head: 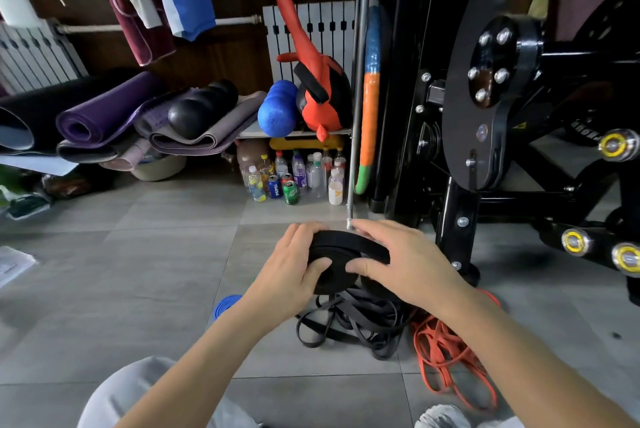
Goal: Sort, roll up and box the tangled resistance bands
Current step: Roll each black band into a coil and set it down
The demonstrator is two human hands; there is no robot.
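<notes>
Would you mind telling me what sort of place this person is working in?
Probably a home gym corner: rolled yoga mats by the wall, a black weight machine, and loose resistance bands on the tiled floor.

two hands, left hand point(289, 268) and right hand point(408, 263), one black band roll point(346, 249), one blue band roll point(225, 304), three cans point(290, 192)

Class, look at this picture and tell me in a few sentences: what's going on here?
A person's left hand and right hand grip a black band wound into a coil. Under it on the floor lies a tangle of loose black bands, with orange bands beside them and a blue roll to the left. No box is in view.
</notes>
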